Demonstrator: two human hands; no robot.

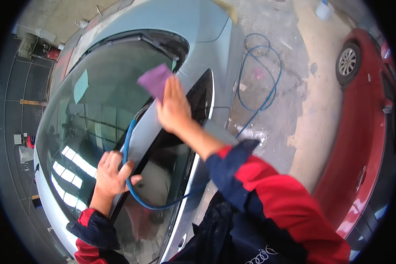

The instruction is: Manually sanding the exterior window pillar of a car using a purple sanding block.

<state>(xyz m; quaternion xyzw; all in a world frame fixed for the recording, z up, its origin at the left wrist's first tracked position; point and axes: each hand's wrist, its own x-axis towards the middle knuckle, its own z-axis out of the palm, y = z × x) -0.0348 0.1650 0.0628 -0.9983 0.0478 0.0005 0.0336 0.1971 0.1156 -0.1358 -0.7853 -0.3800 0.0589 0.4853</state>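
Note:
My right hand (pixel 175 105) reaches forward with its fingers together, holding a thin purple sheet (pixel 155 81) by its edge. The sheet lies over the silver-blue car's (pixel 141 136) front roof pillar, beside the windshield (pixel 105 97). Whether it is cloth or abrasive paper I cannot make out. Lower on the same pillar, my left hand (pixel 112 174) has its fingers curled around a blue hose (pixel 126 147). One end of that hose points up along the pillar, and the rest loops below the hand and over the side window toward the right.
A piece of light green paper (pixel 81 86) shows on the windshield. More blue hose (pixel 275 86) lies coiled on the grey, patchy floor (pixel 290 114). Along the right stands a red car (pixel 361 132). A white bucket (pixel 323 11) is at the far right.

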